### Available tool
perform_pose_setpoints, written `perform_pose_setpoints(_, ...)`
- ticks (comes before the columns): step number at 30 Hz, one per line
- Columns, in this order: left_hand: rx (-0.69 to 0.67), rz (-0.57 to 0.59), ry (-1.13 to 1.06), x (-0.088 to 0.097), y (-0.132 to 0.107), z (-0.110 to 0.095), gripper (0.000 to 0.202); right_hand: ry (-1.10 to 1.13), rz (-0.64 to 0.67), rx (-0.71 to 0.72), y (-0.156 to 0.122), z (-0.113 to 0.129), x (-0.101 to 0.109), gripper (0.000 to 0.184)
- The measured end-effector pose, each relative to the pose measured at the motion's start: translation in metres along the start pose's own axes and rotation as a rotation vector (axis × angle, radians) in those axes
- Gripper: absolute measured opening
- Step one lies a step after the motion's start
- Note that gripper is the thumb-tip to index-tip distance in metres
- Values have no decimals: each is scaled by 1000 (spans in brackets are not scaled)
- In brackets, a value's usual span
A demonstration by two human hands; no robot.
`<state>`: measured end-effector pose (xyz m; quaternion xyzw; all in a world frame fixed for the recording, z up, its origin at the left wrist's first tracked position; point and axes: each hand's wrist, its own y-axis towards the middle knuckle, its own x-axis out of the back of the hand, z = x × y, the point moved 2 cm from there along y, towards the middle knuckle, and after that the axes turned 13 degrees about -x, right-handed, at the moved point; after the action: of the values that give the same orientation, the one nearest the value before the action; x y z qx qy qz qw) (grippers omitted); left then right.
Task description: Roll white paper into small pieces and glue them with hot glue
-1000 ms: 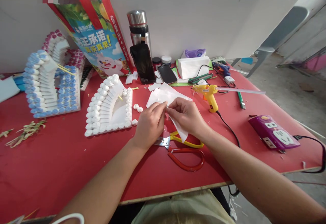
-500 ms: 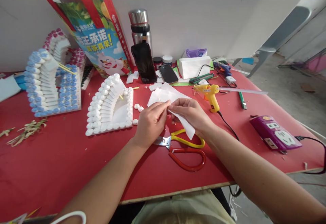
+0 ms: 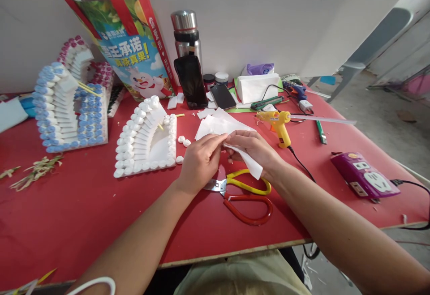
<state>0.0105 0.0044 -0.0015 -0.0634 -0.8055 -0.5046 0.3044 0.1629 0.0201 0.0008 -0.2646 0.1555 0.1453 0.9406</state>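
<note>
My left hand point(image 3: 203, 158) and my right hand point(image 3: 251, 149) meet over the table, fingertips together, pinching one end of a white paper strip point(image 3: 250, 163). Its loose end hangs below my right palm. Whatever lies right between the fingertips is hidden. Under the hands rest scissors point(image 3: 223, 186) with one yellow and one red handle, blades partly covered by my left hand. Just beyond lie white paper sheets point(image 3: 215, 124). To the left stands a white stair-shaped model point(image 3: 148, 145) edged with white paper rolls; several small loose rolls point(image 3: 184, 141) sit beside it.
A yellow glue gun point(image 3: 278, 127) and purple power strip point(image 3: 366, 176) lie right, with a green cutter point(image 3: 321, 131). Behind are a propped phone point(image 3: 191, 82), steel flask point(image 3: 186, 31), flat phone point(image 3: 223, 96) and shopping bag point(image 3: 134, 49). A blue-and-white model point(image 3: 70, 111) stands left.
Both hands keep their grip on the paper strip at nearly the same spot. My right hand's fingers have shifted slightly, and the strip's loose end sits a little further right.
</note>
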Motion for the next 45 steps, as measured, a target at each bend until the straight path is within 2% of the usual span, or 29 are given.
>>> perform_pose_setpoints(3,37,1,-36,0,2,-3,25,-10,-7,10,0,1,0,17)
perform_pose_setpoints(5,111,10,-83,0,1,-2,22,-46,-29,20,1,0,-1,18)
perform_pose_setpoints(10,333,40,-212,0,-2,4,21,-238,-69,201,7,-5,-1,20)
perform_pose_setpoints(15,416,15,-327,0,0,8,21,-345,-63,271,8,-7,-1,15)
perform_pose_setpoints(20,568,120,-509,-2,-1,8,34,-364,-16,304,5,-5,-1,14)
perform_pose_setpoints(25,569,106,-448,-1,-4,10,30,-524,-113,369,6,-7,4,12)
perform_pose_setpoints(31,597,41,-468,-1,-5,13,26,-606,-181,312,12,-6,9,18)
perform_pose_setpoints(36,617,11,-479,2,-2,14,23,-646,-164,293,10,-2,7,21)
perform_pose_setpoints(42,621,-19,-406,3,-1,10,19,-658,-186,322,9,-2,6,17)
perform_pose_setpoints(45,685,-50,-484,2,-1,11,19,-622,-173,302,8,-2,6,15)
